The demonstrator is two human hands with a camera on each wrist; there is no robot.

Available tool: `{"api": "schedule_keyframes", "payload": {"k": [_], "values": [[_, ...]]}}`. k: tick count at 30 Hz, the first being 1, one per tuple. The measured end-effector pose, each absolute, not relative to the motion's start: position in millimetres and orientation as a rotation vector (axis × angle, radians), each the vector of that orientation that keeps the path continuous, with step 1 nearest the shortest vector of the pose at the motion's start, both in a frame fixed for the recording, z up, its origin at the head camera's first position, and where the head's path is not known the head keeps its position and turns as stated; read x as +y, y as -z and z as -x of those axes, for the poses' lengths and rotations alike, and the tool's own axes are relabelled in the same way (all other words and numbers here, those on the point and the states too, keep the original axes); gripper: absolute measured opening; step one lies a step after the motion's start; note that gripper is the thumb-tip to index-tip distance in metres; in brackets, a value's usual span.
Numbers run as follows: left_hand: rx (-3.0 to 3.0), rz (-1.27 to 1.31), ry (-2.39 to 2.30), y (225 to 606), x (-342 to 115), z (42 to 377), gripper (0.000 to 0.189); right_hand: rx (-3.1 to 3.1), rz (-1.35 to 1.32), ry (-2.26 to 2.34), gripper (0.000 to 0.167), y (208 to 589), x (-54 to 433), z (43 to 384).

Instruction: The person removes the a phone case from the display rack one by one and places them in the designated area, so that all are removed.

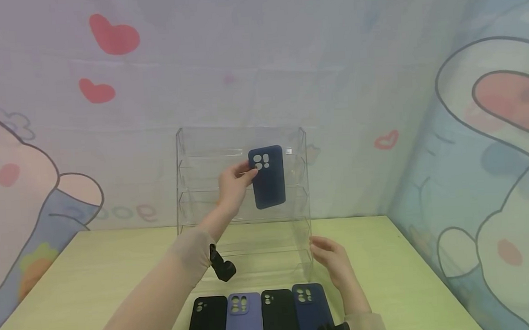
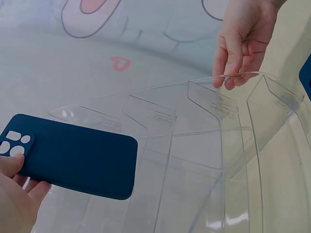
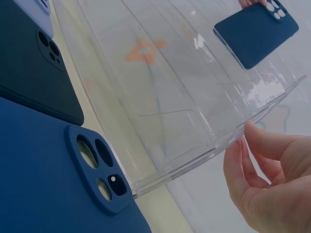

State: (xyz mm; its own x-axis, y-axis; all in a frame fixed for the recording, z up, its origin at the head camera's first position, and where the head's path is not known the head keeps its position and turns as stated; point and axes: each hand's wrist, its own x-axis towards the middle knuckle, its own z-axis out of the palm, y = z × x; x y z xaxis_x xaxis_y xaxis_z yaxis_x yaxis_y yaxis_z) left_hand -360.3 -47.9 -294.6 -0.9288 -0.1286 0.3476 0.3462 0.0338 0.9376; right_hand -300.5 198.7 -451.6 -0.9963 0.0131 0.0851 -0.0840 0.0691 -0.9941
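Note:
A dark blue phone case (image 1: 272,184) with camera cut-outs is held up in front of a clear tiered display rack (image 3: 214,156). My left hand (image 1: 233,188) pinches it at its camera end, thumb on the back face, as the left wrist view shows. In that view the case (image 2: 80,158) lies across the upper tiers, its flat back toward the camera. Lower down, my right hand (image 1: 335,262) pinches the rack's right side edge between thumb and fingers; the thumb (image 3: 267,141) lies along the edge in the right wrist view.
In front of the rack lie a black case (image 1: 207,322), a purple case (image 1: 244,325), another black case (image 1: 280,318) and a blue case (image 1: 316,308) in a row. They rest on a pale yellow table (image 1: 130,274). A cartoon-printed cloth (image 1: 354,78) hangs behind.

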Motion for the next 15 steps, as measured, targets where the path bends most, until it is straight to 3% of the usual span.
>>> {"api": "schedule_keyframes", "payload": {"k": [7, 15], "values": [[-1.893, 0.231, 1.985, 289.2, -63.9, 349.5, 0.036, -2.163, -0.236, -2.108, 0.043, 453.0, 202.9, 299.4], [-1.934, 0.224, 2.024, 293.1, -87.0, 335.4, 0.034, -2.265, -0.047, -2.087, 0.041, 450.5, 200.2, 302.3]]}}
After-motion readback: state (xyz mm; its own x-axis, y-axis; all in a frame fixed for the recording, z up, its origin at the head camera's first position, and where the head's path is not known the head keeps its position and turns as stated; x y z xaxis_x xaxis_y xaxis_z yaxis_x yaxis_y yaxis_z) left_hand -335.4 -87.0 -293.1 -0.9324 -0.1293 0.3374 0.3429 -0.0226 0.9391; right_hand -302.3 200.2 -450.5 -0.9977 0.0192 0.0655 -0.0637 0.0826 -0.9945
